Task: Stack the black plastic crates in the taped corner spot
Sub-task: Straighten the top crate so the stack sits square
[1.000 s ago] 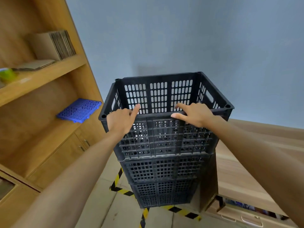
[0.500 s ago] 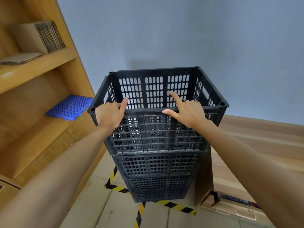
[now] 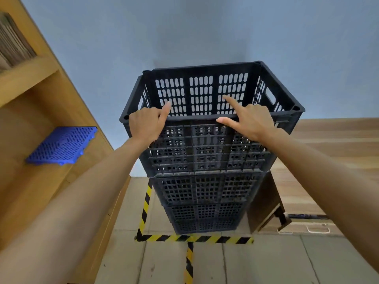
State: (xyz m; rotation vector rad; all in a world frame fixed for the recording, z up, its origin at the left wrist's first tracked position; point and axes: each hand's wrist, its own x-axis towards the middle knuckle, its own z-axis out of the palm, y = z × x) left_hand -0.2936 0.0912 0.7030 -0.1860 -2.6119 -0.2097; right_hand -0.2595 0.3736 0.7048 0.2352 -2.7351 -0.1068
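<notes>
Three black plastic crates stand stacked inside the yellow-and-black floor tape (image 3: 194,238) in the corner. The top crate (image 3: 205,148) sits squarely on the middle crate (image 3: 205,189), which rests on the bottom crate (image 3: 205,220). My left hand (image 3: 143,124) is curled over the left part of the top crate's near rim, index finger raised. My right hand (image 3: 252,121) holds the same rim further right, thumb along the outside and index finger pointing up. The other fingertips are hidden behind the rim.
A wooden shelf unit (image 3: 30,78) rises on the left, with a blue perforated panel (image 3: 63,144) lying on one shelf. A wooden table (image 3: 328,150) stands close against the stack's right side. A grey wall is behind; tiled floor lies in front of the tape.
My view has drawn back and tilted down, so more floor and tape show. Both hands stay on the top crate's near rim; the right index finger has lifted.
</notes>
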